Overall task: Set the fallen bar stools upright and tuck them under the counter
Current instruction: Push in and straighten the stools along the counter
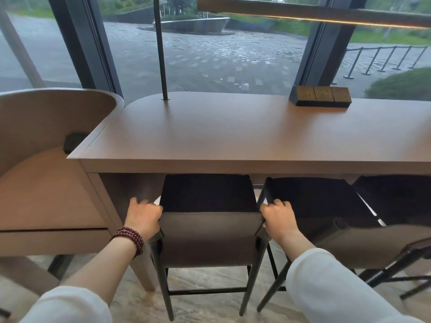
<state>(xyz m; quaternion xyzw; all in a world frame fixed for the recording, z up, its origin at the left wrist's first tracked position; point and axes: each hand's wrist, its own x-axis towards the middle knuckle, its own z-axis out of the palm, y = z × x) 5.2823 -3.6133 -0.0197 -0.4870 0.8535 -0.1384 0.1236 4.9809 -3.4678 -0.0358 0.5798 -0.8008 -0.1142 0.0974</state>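
Observation:
A bar stool point(210, 238) with a dark seat, a grey-brown low backrest and black legs stands upright right in front of me. Its seat reaches partly under the brown counter point(233, 138). My left hand point(143, 217) grips the left end of the backrest and my right hand point(278, 217) grips the right end. A second upright stool point(326, 206) stands just to the right, its seat also partly under the counter. The edge of a third stool point(401, 194) shows at the far right.
A wooden socket box point(321, 96) sits on the counter at the back right, and a thin dark pole point(161, 50) rises from the counter top. A rounded beige unit point(46, 159) adjoins the counter on the left. Large windows stand behind the counter.

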